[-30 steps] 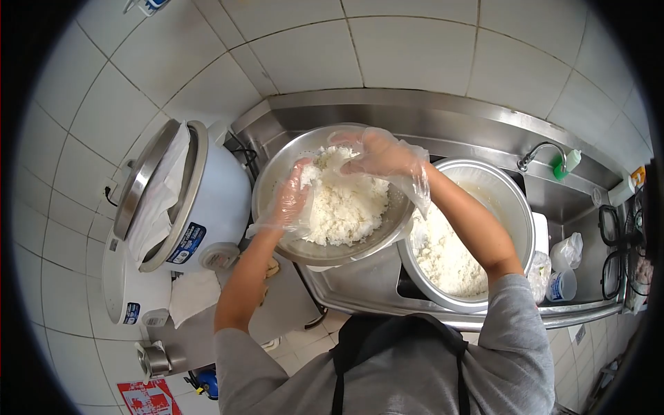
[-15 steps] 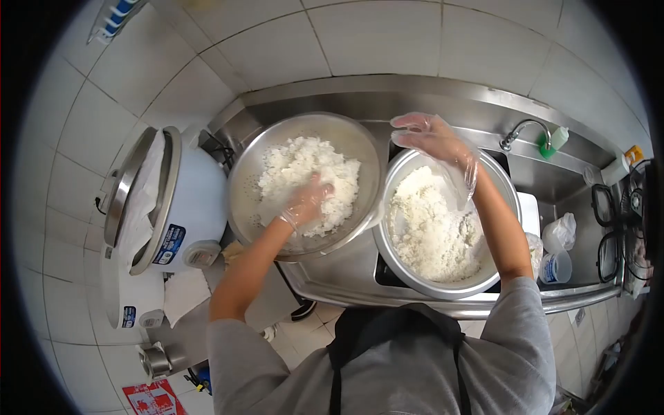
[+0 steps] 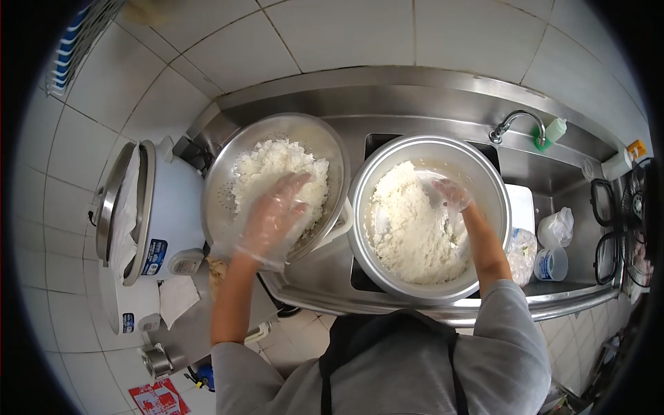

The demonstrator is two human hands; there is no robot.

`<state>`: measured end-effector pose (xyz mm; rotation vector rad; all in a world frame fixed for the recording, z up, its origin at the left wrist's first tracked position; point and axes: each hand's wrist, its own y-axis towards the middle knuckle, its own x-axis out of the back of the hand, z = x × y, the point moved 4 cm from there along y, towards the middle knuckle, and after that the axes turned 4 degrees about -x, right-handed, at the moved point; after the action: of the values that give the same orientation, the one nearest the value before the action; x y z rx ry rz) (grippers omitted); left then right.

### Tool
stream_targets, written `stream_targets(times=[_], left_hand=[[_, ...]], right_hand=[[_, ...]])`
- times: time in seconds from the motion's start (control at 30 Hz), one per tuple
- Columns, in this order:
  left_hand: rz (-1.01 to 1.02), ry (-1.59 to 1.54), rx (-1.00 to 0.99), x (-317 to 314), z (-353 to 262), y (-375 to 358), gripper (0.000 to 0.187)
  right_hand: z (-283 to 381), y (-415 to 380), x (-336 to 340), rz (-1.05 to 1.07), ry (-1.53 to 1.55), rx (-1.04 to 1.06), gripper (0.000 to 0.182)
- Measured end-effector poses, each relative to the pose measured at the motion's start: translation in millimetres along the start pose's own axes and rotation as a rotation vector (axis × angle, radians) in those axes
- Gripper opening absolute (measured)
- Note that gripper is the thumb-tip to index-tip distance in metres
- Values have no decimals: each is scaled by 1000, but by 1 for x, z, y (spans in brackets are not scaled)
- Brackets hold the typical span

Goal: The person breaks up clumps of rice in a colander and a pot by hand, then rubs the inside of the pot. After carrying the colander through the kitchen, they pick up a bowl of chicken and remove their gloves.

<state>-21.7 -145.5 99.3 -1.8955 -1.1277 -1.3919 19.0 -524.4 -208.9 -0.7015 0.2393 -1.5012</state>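
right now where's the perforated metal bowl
In the head view, the perforated bowl is left of centre, between the bluish-white cooker and the deep pot, with the left hand over its rice.

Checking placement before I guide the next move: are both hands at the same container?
No, the left hand is over the perforated bowl, while the right hand is inside the pot.

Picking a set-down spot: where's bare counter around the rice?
Bare: steel counter between colander and pot, on the person's side; thin strip behind both. Crowded: sink near tub and bags; left side, rice cooker beside colander; over the rice, left hand and right hand.
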Motion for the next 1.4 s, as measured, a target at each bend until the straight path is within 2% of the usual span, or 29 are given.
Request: stream_targets(times=[0.03,0.07,0.1,0.17,0.23,0.27,0.33,0.37,0.47,0.5,0.57,0.6,0.63,0.67,0.73,0.8,0.87,0.9,0.93,1.0,1.13,1.2,1.27,1.33,1.37,1.4], left_hand=[[3,3,11,3,-16,1,44],[-9,-125,-4,5,-35,2,40],[-21,-252,-16,4,-51,4,37],[-33,-262,-8,-3,-67,4,33],[-70,-285,-30,-6,-79,3,29],[-67,-280,-23,-8,-79,3,29],[-136,-239,-175,-12,-84,5,31],[-133,-237,-179,-18,-83,5,31],[-62,-268,-196,-33,-87,8,31],[10,-316,-147,-38,-90,9,28],[94,-371,-100,-50,-96,10,25],[159,-433,-66,-60,-96,10,26],[221,-495,-37,-71,-96,11,27],[225,-499,-49,-83,-95,11,27],[196,-523,-126,-104,-92,14,27],[200,-499,-158,-111,-92,17,27],[205,-479,-179,-112,-91,15,27],[197,-495,-186,-111,-91,14,27],[188,-514,-195,-112,-90,12,27],[194,-526,-181,-116,-85,7,28],[209,-510,-124,-118,-82,-1,29],[231,-538,-101,-119,-80,-3,32],[254,-566,-79,-122,-78,-2,35],[163,-606,-134,-129,-74,5,47],[158,-610,-135,-135,-72,10,47],[46,-562,-144,-139,-69,19,55]], right_hand=[[-3,7,-6,-17,97,39,65],[-3,18,-15,-4,98,38,65],[-9,32,-27,63,171,-17,65],[-10,45,-45,163,239,-87,66],[-10,47,-47,96,247,-292,66],[-12,48,-53,106,249,-294,66],[-16,60,-67,354,365,-154,79],[-23,72,-73,352,369,-153,79],[-42,117,-93,234,-333,96,68],[-17,92,-97,209,-190,94,64],[20,50,-92,278,-170,114,67],[27,39,-94,343,-158,139,71],[24,34,-98,352,128,78,81],[19,31,-98,339,130,76,81],[37,11,-90,172,30,287,88],[36,-15,-85,146,10,295,82],[23,-21,-87,117,205,605,80],[21,-29,-84,28,157,631,75],[21,-32,-80,28,152,630,75],[16,-39,-66,51,263,475,75],[23,-66,-40,-10,315,458,73],[30,-94,-29,-143,290,403,71],[42,-117,-22,-139,234,393,70],[41,-123,-21,-137,180,386,70],[36,-120,-22,-75,213,437,70],[34,-120,-23,-13,247,490,70]])
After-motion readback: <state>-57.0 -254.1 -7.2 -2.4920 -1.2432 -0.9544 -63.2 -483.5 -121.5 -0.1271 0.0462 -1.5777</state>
